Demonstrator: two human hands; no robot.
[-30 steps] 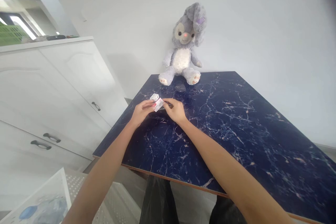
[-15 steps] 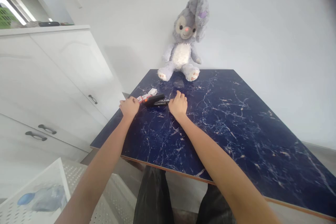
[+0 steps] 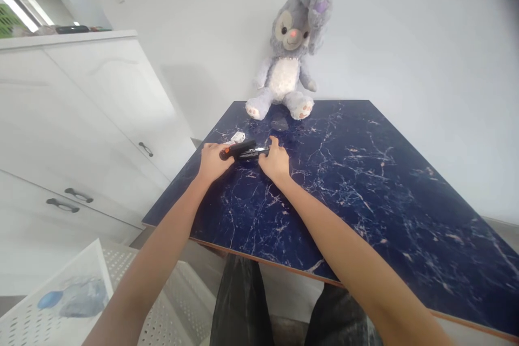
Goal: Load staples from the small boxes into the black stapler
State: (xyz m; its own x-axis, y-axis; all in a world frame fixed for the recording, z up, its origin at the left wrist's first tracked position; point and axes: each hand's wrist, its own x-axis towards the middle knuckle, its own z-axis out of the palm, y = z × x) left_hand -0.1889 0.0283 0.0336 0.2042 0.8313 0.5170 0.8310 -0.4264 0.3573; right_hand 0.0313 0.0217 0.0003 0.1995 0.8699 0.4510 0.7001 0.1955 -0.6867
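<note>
A black stapler (image 3: 245, 147) with an orange patch and a silvery strip lies between my hands, low over the table. My left hand (image 3: 214, 161) is closed around its left end, thumb in front and fingers behind. At its right end, my right hand (image 3: 277, 162) has the thumb and forefinger on either side of the silvery part; the other fingers are curled. Just behind the stapler is a small white box (image 3: 238, 137), partly covered by my left hand and the stapler.
A grey plush rabbit (image 3: 286, 65) sits at the back of the dark blue marbled table (image 3: 344, 189), against the wall. White cabinets (image 3: 93, 135) stand to the left. Below them is a white perforated basket (image 3: 28, 319) holding a clear, blue-topped item.
My left hand has slid right onto the stapler's left end, covering more of the white box. My right thumb and forefinger have spread apart. The view has tilted slightly.
</note>
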